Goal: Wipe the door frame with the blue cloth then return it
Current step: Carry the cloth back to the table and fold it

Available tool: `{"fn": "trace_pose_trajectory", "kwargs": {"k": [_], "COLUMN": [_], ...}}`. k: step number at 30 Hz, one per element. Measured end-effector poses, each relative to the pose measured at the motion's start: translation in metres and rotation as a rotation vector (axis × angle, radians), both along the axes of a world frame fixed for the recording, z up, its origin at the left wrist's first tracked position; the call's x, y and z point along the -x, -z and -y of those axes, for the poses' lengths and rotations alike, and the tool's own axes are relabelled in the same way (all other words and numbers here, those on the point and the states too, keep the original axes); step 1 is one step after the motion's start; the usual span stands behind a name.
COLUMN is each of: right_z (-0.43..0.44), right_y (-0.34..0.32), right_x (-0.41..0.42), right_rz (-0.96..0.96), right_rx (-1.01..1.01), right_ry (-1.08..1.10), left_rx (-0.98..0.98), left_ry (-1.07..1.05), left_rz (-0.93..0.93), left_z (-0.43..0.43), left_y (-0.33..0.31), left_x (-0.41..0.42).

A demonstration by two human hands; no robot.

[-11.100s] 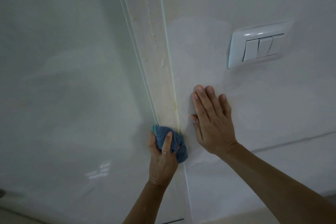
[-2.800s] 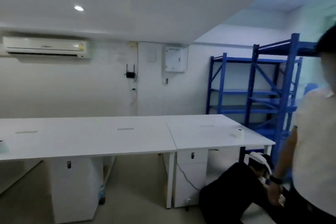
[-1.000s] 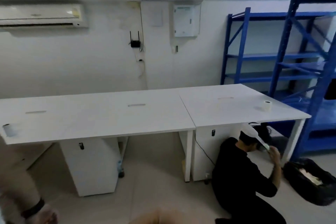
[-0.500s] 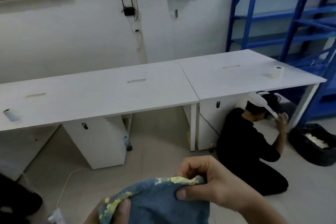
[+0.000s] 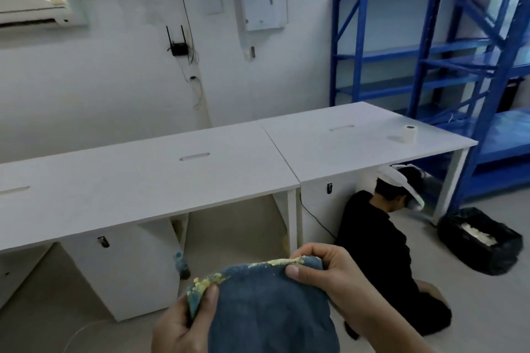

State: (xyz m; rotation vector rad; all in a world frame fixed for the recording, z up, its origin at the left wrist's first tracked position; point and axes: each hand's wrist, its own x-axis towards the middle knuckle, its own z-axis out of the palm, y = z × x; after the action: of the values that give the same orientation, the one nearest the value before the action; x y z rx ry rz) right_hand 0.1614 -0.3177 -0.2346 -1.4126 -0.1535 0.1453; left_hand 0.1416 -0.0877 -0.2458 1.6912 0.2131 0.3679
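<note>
- The blue cloth (image 5: 269, 309) hangs spread between both hands at the near bottom edge, its top hem crusted with pale yellow crumbs.
- The left hand (image 5: 183, 327) pinches the cloth's left corner, thumb pressed over the hem.
- The right hand (image 5: 324, 272) grips the right corner, thumb and curled fingers closed on the fabric.
- Beyond, long white desks (image 5: 149, 180) run left to right; a paper roll (image 5: 410, 133) stands at the far right end.
- A kneeling person in black (image 5: 378, 252) faces blue shelving (image 5: 430, 51), near a black bag (image 5: 481, 241).

head view; standing height; faces forward-down over white desks (image 5: 172, 180); hands close below
</note>
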Motion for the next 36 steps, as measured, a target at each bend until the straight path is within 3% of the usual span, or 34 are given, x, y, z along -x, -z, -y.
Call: {"fn": "trace_pose_trajectory", "kwargs": {"k": [10, 15, 21, 32, 36], "right_z": [0.031, 0.059, 0.075, 0.084, 0.082], "right_y": [0.023, 0.035, 0.070, 0.141, 0.157], "right_x": [-0.246, -0.362, -0.462, -0.657, -0.722], "right_rz": [0.000, 0.009, -0.052, -0.196, -0.245], "right_rx": [0.145, 0.291, 0.366, 0.609, 0.672], "right_ry": [0.008, 0.028, 0.090, 0.178, 0.170], "left_rx": [0.040, -0.153, -0.317, -0.330, -0.352], "left_ry": [0.068, 0.103, 0.190, 0.401, 0.388], "left_rz": [-0.106, -0.159, -0.248, -0.433, -0.470], "left_z": [0.030, 0.054, 0.064, 0.073, 0.077], "left_y": [0.016, 0.029, 0.060, 0.138, 0.157], "left_x": [-0.228, -0.340, -0.458, -0.680, -0.747]}}
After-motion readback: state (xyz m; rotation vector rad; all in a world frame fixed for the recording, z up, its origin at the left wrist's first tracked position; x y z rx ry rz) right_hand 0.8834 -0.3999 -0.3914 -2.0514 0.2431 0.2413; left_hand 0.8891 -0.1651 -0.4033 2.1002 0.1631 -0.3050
